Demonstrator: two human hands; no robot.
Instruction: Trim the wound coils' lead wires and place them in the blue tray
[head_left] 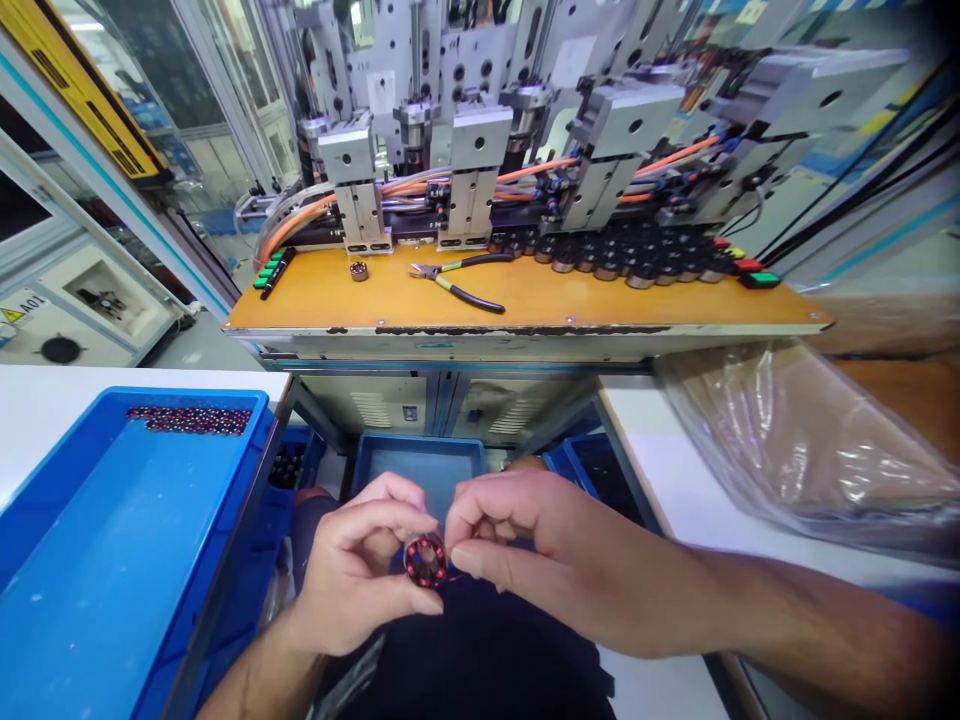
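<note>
Between the thumb and fingers of my left hand (pixel 367 565) is a small ring-shaped part (pixel 426 561), dark inside with red dots around its rim. Its open end faces me. My right hand (pixel 532 540) is closed in a pinch close by the part's right edge. What its fingertips hold, if anything, is too small to make out. Both hands are above my lap, in front of the workbench. On the orange bench top (pixel 322 300) lie pliers (pixel 461 280) with black and yellow handles, and a similar small round part (pixel 359 271) stands left of them.
Several dark round parts (pixel 637 255) are massed at the bench's right, below the machine's metal fixtures (pixel 480 150). A blue tray (pixel 150 500) on the left holds rows of red-dotted parts (pixel 195 420). Clear plastic sheeting (pixel 810 450) covers the right table. A blue bin (pixel 420 455) sits below.
</note>
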